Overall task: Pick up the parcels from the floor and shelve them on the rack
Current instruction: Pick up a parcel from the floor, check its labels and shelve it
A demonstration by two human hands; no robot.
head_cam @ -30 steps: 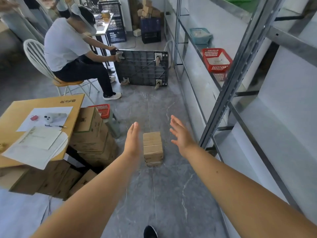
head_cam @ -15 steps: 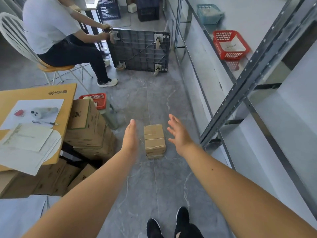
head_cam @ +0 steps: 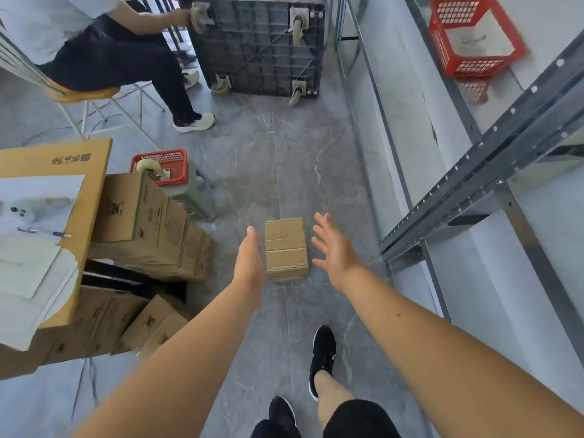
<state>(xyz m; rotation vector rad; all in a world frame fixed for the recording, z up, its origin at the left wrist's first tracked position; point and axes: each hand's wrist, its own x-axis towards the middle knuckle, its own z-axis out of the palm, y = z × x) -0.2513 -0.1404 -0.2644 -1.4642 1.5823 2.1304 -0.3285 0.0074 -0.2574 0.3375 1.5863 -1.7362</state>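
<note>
A: Why is the rack [head_cam: 474,172] along the right side?
B: Its grey shelves border the aisle, so I'd guess a lifted box has only a short way to go.
A: Where's the parcel [head_cam: 286,248]?
B: It stands alone on the floor [head_cam: 284,153], between the rack and the stacked cartons [head_cam: 139,216], with both sides free.
A: And the hands?
B: The left hand [head_cam: 249,263] is flat with straight fingers. The right hand [head_cam: 331,248] has its fingers spread. Each is just beside one face of the parcel and holds nothing. They flank it, probably to press in from both sides.
</note>
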